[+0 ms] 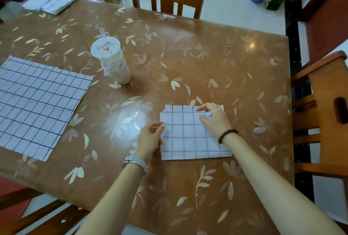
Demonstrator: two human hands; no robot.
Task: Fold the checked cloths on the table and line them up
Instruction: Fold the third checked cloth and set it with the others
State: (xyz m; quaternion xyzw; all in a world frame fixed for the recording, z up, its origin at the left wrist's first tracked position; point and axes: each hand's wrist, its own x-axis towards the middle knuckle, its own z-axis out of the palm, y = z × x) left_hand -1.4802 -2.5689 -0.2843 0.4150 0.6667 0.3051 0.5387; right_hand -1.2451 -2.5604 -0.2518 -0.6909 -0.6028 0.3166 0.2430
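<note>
flat cloth [37, 103]: left part cut by frame edge, at table's left edge
folded cloth [190, 135]: right side under right hand [212, 120]; layer count can't tell
left hand [150, 136]: fingertips at cloth's left edge, grip unclear
cup [113, 61]: lid print too small to read
far cloths [50, 2]: far-left corner, blurred, count unclear
table [207, 56]: near edge and left side out of frame
right chair [323, 110]: cut by frame edge

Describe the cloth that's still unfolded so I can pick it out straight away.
Start at the brown leaf-patterned table and find the lidded drink cup with a straw. Just left of it, at the table's left edge, lies the unfolded checked cloth. It is spread flat in one large sheet, unlike the small folded cloth under both hands.
</note>
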